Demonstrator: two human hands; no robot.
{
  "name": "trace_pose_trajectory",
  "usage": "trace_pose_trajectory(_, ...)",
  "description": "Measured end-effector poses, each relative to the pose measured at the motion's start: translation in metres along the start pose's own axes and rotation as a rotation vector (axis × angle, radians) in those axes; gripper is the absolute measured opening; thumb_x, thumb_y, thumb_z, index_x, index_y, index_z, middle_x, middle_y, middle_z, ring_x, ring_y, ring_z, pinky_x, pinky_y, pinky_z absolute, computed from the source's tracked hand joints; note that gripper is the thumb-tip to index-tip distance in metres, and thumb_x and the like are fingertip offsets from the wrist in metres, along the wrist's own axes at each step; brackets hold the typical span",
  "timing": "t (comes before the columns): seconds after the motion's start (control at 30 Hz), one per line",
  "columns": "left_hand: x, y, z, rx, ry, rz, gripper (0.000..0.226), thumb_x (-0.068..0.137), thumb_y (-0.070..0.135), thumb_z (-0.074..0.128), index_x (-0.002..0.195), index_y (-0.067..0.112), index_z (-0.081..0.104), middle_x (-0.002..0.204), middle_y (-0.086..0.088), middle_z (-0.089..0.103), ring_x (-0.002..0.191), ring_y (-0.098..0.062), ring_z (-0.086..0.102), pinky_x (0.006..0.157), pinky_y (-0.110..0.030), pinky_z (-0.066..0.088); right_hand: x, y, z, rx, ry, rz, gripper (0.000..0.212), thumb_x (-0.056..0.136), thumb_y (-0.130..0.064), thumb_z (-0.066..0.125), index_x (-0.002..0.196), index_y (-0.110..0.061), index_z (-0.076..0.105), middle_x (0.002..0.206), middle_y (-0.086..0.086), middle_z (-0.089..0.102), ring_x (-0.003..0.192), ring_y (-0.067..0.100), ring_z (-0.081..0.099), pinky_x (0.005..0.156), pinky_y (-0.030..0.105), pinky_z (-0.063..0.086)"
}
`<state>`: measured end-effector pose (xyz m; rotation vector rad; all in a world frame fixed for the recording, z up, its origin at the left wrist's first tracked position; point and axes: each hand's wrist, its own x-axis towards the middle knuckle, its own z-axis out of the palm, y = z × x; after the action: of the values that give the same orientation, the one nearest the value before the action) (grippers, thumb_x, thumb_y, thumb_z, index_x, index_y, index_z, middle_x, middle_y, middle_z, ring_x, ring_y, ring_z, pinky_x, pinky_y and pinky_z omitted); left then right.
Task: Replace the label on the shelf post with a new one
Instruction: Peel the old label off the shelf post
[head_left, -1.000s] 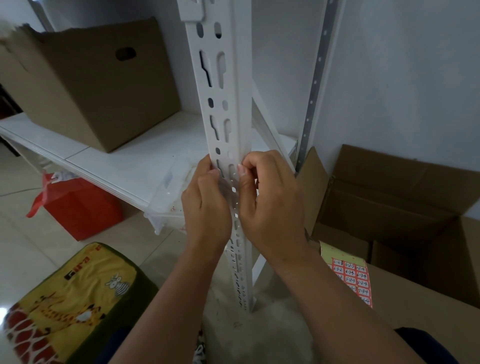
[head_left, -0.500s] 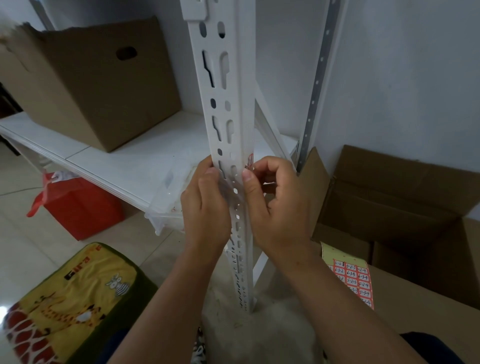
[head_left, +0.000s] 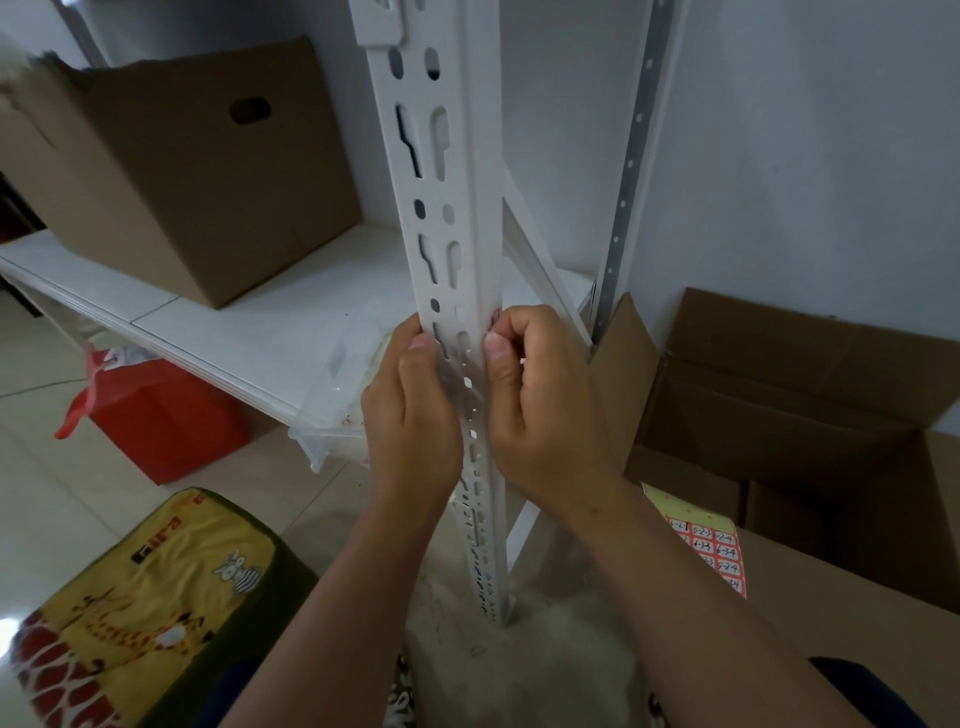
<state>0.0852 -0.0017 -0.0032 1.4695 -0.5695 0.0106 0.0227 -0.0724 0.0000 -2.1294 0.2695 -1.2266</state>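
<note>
A white slotted shelf post (head_left: 447, 197) runs down the middle of the view. My left hand (head_left: 413, 415) grips the post's left edge, thumb on its front face. My right hand (head_left: 540, 410) is curled at the post's right edge, and its fingertips pinch a small reddish label (head_left: 494, 315) of which only a sliver shows beside the post. A sheet of red numbered labels (head_left: 714, 553) lies on the flap of a cardboard box at the lower right.
A closed cardboard box (head_left: 197, 171) stands on the white shelf board (head_left: 270, 327). An open cardboard box (head_left: 810, 426) sits on the floor at right. A red bag (head_left: 156, 421) and a yellow giraffe-print cushion (head_left: 140, 608) lie at the lower left.
My right hand's fingers have curled tighter at the post's right edge, and a sliver of red label came into view there. The left hand has held its grip.
</note>
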Motion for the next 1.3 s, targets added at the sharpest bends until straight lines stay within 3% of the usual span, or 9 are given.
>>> trace_pose_trajectory(0.17, 0.0, 0.001, 0.0, 0.025, -0.013, 0.009, 0.046, 0.088, 0.041, 0.029, 0.095, 0.009, 0.06, 0.087, -0.013, 0.062, 0.082, -0.033, 0.058, 0.073, -0.057, 0.051, -0.002, 0.003, 0.0, 0.09, -0.025, 0.036, 0.01, 0.099, -0.021, 0.043, 0.093, -0.014, 0.048, 0.082, -0.015, 0.047, 0.075, -0.002, 0.05, 0.061, 0.006, 0.04)
trace_pose_trajectory(0.27, -0.001, 0.002, 0.0, 0.029, -0.023, 0.009, 0.039, 0.093, 0.032, 0.03, 0.096, 0.008, 0.06, 0.085, -0.013, 0.062, 0.08, -0.031, 0.058, 0.072, -0.055, 0.051, -0.003, 0.004, 0.001, 0.105, -0.023, 0.04, 0.008, 0.099, -0.02, 0.044, 0.095, -0.015, 0.048, 0.084, -0.019, 0.047, 0.077, -0.004, 0.051, 0.063, 0.006, 0.042)
trace_pose_trajectory(0.6, -0.003, 0.003, 0.0, 0.003, -0.029, 0.005, 0.038, 0.094, 0.029, 0.03, 0.102, 0.009, 0.062, 0.083, -0.001, 0.064, 0.077, -0.02, 0.061, 0.068, -0.036, 0.054, -0.005, 0.0, 0.001, 0.17, 0.015, 0.044, 0.008, 0.097, -0.021, 0.052, 0.103, -0.023, 0.048, 0.094, -0.025, 0.049, 0.091, -0.006, 0.055, 0.073, 0.006, 0.046)
trace_pose_trajectory(0.73, -0.004, 0.005, 0.001, -0.005, -0.019, 0.016, 0.037, 0.094, 0.028, 0.031, 0.104, 0.01, 0.061, 0.081, 0.003, 0.064, 0.072, -0.012, 0.06, 0.064, -0.028, 0.053, -0.001, -0.002, -0.001, 0.155, 0.017, 0.054, 0.006, 0.096, -0.022, 0.054, 0.099, -0.023, 0.048, 0.091, -0.023, 0.05, 0.089, 0.004, 0.057, 0.07, 0.012, 0.05)
trace_pose_trajectory(0.87, -0.006, 0.005, 0.004, -0.001, 0.013, 0.047, 0.033, 0.094, 0.027, 0.032, 0.098, 0.01, 0.059, 0.067, 0.016, 0.059, 0.061, 0.001, 0.053, 0.052, -0.013, 0.043, 0.0, -0.005, 0.001, 0.038, 0.032, -0.001, 0.005, 0.098, -0.018, 0.053, 0.094, -0.014, 0.052, 0.086, -0.005, 0.058, 0.081, 0.012, 0.056, 0.065, 0.025, 0.051)
trace_pose_trajectory(1.03, -0.007, 0.004, 0.004, 0.016, 0.015, 0.078, 0.025, 0.098, 0.019, 0.032, 0.088, 0.014, 0.054, 0.063, 0.019, 0.055, 0.059, 0.002, 0.05, 0.051, -0.01, 0.039, -0.003, -0.005, 0.001, -0.013, 0.021, -0.044, 0.008, 0.098, -0.015, 0.052, 0.092, -0.01, 0.053, 0.083, -0.001, 0.057, 0.074, 0.01, 0.054, 0.062, 0.018, 0.05)
trace_pose_trajectory(1.13, -0.006, 0.005, 0.002, 0.022, -0.001, 0.064, 0.032, 0.094, 0.027, 0.031, 0.101, 0.013, 0.06, 0.075, 0.01, 0.061, 0.066, -0.001, 0.056, 0.059, -0.02, 0.048, -0.007, -0.004, -0.002, 0.083, -0.012, -0.005, 0.007, 0.098, -0.016, 0.049, 0.091, -0.016, 0.049, 0.079, -0.011, 0.05, 0.075, 0.009, 0.053, 0.06, 0.015, 0.048)
trace_pose_trajectory(1.2, -0.008, 0.006, 0.003, 0.053, -0.003, 0.063, 0.037, 0.094, 0.029, 0.032, 0.118, 0.017, 0.056, 0.089, 0.011, 0.063, 0.077, 0.003, 0.059, 0.067, -0.018, 0.051, -0.008, -0.004, -0.004, 0.152, -0.001, 0.032, 0.006, 0.098, -0.017, 0.047, 0.093, -0.018, 0.048, 0.08, -0.017, 0.049, 0.073, 0.009, 0.054, 0.059, 0.016, 0.048)
trace_pose_trajectory(1.3, -0.015, 0.007, 0.004, 0.126, 0.084, 0.15, 0.046, 0.094, 0.029, 0.037, 0.138, 0.018, 0.039, 0.127, 0.007, 0.054, 0.117, -0.003, 0.052, 0.098, -0.027, 0.048, -0.008, -0.004, -0.007, 0.267, -0.022, 0.111, 0.006, 0.098, -0.018, 0.046, 0.093, -0.019, 0.05, 0.081, -0.011, 0.054, 0.076, 0.014, 0.058, 0.066, 0.028, 0.053)
